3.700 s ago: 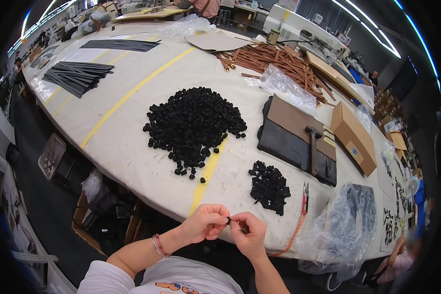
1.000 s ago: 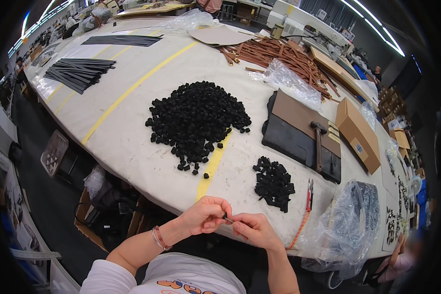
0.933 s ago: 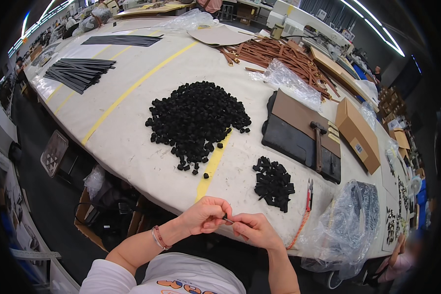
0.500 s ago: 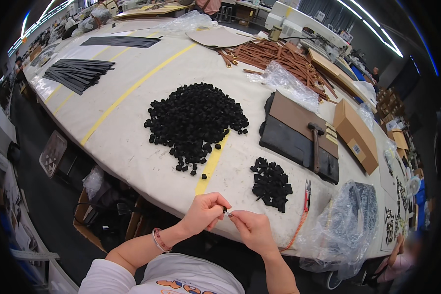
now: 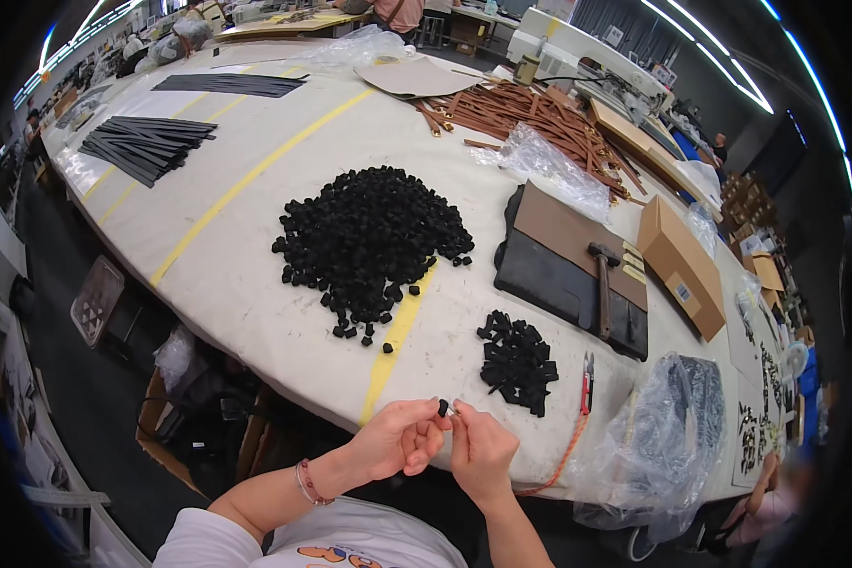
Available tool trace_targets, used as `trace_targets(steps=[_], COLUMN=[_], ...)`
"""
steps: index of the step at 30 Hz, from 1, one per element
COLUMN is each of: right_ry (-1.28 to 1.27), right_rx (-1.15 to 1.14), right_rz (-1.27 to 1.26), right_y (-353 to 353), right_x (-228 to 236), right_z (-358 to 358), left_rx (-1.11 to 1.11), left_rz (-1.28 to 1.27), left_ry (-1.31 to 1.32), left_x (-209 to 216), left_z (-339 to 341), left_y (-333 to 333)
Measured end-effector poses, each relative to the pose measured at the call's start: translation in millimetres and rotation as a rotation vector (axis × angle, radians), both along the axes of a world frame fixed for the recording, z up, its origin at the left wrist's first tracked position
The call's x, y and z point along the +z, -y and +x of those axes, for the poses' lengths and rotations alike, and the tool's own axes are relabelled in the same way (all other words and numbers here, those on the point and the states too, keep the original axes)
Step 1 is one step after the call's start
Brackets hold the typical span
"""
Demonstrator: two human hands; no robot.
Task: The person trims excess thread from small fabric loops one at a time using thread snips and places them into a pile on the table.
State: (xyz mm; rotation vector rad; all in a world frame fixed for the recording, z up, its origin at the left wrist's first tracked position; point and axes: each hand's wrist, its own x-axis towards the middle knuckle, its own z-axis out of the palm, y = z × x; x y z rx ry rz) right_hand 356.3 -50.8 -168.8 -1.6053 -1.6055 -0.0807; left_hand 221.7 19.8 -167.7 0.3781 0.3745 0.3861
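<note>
- Centrally, a small black piece sits between the two hands, over the near table edge.
- Left hand: thumb and index appear closed on the piece; remaining fingers half curled, loose.
- Right hand: thumb and forefinger pinched together beside the piece on something slim and shiny, too small to identify; other fingers folded in.
- Surface: broad table under an off-white covering, lightly smudged, crossed by yellow stripes.
- Beyond the hands: large heap of black pieces, strays at its near side; smaller black pile to its right.
- Right of the small pile: red-handled snips, orange cord and crumpled clear plastic.
- Farther: hammer lying across a black slab, cardboard box just beside.
- Far side: tangled brown straps; dark strips fanned at left.
- Room: stool on dark floor at left; bright tube lights overhead; person in pink at lower right, partly blurred.
</note>
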Motion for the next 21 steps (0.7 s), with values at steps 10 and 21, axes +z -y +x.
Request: trace_targets(steps=[10, 21], right_ry=[-0.341, -0.131], right_rx=[-0.057, -0.472], right_rz=[-0.247, -0.521], right_y=[8.4, 26.4], right_x=[7.6, 3.6], right_z=[12.5, 101.9], left_rx=[0.337, 0.494], left_rz=[0.703, 1.732], left_ry=[-0.464, -1.089], left_x=[-12.6, 2.7], left_z=[-2.2, -14.4], left_y=[-23.4, -53.0])
